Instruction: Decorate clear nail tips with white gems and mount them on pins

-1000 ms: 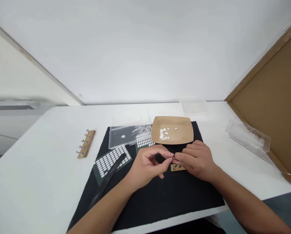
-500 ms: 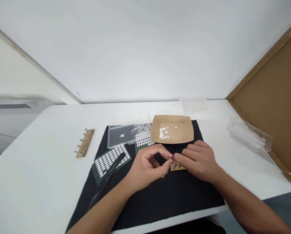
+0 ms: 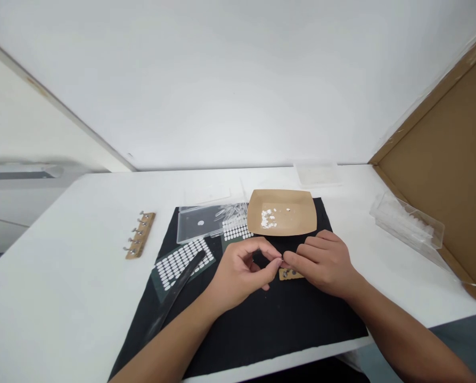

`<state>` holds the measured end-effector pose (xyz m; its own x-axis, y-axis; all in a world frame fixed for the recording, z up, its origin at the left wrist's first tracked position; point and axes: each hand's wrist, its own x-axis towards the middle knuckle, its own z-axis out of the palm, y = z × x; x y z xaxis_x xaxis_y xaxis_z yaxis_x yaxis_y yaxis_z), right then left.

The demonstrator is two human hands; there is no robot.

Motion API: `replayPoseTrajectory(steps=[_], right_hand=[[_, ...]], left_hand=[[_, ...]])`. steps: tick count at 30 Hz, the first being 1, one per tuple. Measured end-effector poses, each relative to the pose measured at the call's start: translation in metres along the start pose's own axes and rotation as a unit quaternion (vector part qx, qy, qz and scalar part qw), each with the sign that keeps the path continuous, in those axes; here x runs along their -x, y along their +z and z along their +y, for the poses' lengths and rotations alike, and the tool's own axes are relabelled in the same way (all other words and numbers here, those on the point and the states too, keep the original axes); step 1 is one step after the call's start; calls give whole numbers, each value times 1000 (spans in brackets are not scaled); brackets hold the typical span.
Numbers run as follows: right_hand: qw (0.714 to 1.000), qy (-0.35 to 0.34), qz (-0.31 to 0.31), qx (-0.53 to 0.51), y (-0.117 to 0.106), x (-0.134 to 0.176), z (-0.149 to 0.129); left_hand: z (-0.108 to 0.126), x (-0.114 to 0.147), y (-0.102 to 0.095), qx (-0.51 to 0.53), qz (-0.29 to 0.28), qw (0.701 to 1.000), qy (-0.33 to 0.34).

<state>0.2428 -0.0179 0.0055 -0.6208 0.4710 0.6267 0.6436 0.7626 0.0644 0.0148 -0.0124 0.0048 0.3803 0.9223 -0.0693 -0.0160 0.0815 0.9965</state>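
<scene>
Over the black cloth (image 3: 286, 330), my left hand (image 3: 244, 274) pinches with thumb and index finger, its tips meeting those of my right hand (image 3: 321, 263). What lies between the fingertips is tiny and mostly covered; I cannot make out its kind. My right hand is also closed, thumb and index together, other fingers curled. Just below the fingertips sits a small cork-coloured stand (image 3: 286, 274) with metal studs, partly hidden by my right hand. Behind the hands is a brown paper tray (image 3: 302, 227) with small white bits inside.
Left on the cloth lie a black nail file (image 3: 178, 287) and sheets of white oval stickers (image 3: 180, 260). Behind them is a clear case (image 3: 190, 223) with clear nail tips (image 3: 232, 211). A second studded stand (image 3: 141, 235) is at left, a clear box (image 3: 408, 221) at right, near cardboard (image 3: 449, 159).
Both hands keep nearly the same place, fingertips still together. The dark glint between the fingertips is now less visible. The view has shifted very slightly.
</scene>
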Motion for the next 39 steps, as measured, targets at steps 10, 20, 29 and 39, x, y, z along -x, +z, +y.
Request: replayPoseTrajectory(steps=[10, 20, 29, 39], right_hand=[[1000, 8, 5, -6, 1, 2, 0], [1000, 11, 14, -11, 2, 1, 1], [1000, 4, 16, -11, 1, 0, 2], [1000, 6, 23, -13, 4, -1, 1]], left_hand=[[-5, -2, -3, 58, -21, 998, 3], [-6, -4, -3, 90, -24, 995, -27], [-2, -3, -3, 90, -30, 995, -43], [-3, -2, -2, 109, -30, 990, -79]])
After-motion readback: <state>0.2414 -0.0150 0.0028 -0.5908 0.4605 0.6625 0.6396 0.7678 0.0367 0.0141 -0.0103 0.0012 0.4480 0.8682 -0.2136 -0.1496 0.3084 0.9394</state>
